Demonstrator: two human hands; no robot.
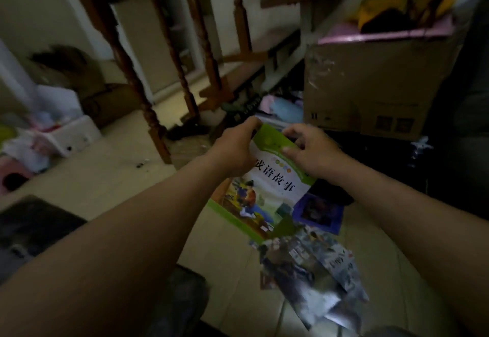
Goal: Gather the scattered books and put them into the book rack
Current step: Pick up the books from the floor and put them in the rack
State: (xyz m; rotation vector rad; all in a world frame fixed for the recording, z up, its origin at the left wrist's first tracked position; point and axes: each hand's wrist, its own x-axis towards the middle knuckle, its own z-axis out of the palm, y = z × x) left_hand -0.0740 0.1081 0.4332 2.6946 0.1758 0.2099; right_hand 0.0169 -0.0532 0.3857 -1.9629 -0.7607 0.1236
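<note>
— What do the hands do with the green book [267, 188]?

— Both hold it by its far edge. The left hand [235, 148] has its fingers [251, 125] curled closed around the top left corner. The right hand [312, 148] pinches the top right part, with the thumb pressed flat on the green cover.

— How does the book look?

— It is thin, with a glossy paper cover, a green border, a white band with large dark characters and a painted figure below. It is held tilted above the tiled floor [227, 252].

— And around the book?

— Just below it lie a small purple book [318, 212] and a pile of grey-blue illustrated books [309, 275], all flat on the floor. Behind it stands a big cardboard box [370, 85], matt and brown.
</note>
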